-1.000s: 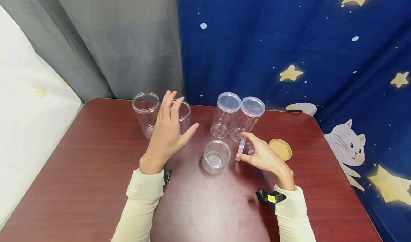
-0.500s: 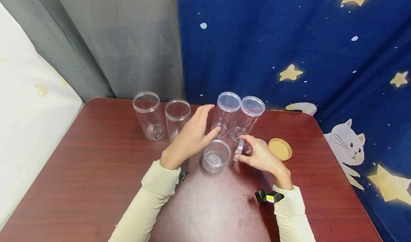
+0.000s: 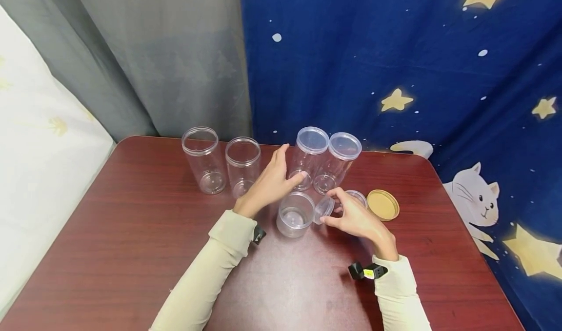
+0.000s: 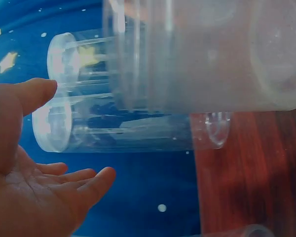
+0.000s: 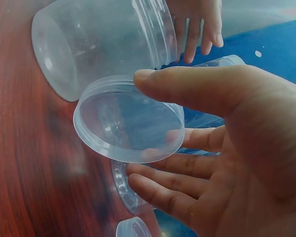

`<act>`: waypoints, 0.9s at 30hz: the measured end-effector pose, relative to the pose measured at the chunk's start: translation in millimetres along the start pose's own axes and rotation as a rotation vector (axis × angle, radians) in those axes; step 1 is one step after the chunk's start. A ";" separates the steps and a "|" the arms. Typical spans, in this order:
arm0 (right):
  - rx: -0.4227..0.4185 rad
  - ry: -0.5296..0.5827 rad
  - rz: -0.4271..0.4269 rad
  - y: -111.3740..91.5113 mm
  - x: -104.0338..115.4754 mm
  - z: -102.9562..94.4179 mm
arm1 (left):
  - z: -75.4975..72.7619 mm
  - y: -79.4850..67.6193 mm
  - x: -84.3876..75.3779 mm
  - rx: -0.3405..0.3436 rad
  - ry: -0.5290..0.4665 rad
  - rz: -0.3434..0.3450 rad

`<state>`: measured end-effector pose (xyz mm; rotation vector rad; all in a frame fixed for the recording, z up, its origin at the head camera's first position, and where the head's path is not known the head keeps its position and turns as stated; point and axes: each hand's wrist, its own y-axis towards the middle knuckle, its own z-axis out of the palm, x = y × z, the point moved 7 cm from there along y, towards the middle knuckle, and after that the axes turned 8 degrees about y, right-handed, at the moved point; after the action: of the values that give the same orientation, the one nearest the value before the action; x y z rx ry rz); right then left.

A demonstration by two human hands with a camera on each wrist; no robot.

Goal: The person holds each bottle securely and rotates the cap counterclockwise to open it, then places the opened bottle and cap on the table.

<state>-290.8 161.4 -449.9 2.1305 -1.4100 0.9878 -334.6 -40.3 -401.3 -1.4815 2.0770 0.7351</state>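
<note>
Between thumb and fingers, my right hand holds a clear round plastic lid, tilted on edge. That lid is close beside the short clear jar in the right wrist view. The short jar stands upright and uncovered on the table. Fingers spread and holding nothing, my left hand hovers just behind and left of the short jar. Whether it touches the jar is hard to tell. In the left wrist view the same hand has its thumb and fingers apart, with the short jar ahead.
Two tall clear jars with lids, one left and one right, stand together at the back. Farther left are two uncovered tall jars. A clear lid and a gold lid lie on the red-brown table.
My left hand has moved right, from in front of the uncovered tall jars to beside the short jar. My right hand has tilted the lid and brought it slightly nearer the short jar.
</note>
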 end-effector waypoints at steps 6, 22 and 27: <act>0.013 -0.004 -0.016 -3.4 -4.5 -0.5 | 11.2 11.7 6.5 0.020 -0.038 -0.013; 0.111 -0.069 -0.017 -8.6 -10.8 4.5 | 37.1 31.2 28.0 0.045 -0.118 0.007; 0.106 -0.148 -0.040 -6.9 -11.2 11.1 | 39.5 36.6 30.5 0.031 -0.114 -0.007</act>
<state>-283.5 164.0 -465.3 2.3425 -1.4053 0.9252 -375.6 -25.2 -445.2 -1.3969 1.9881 0.7636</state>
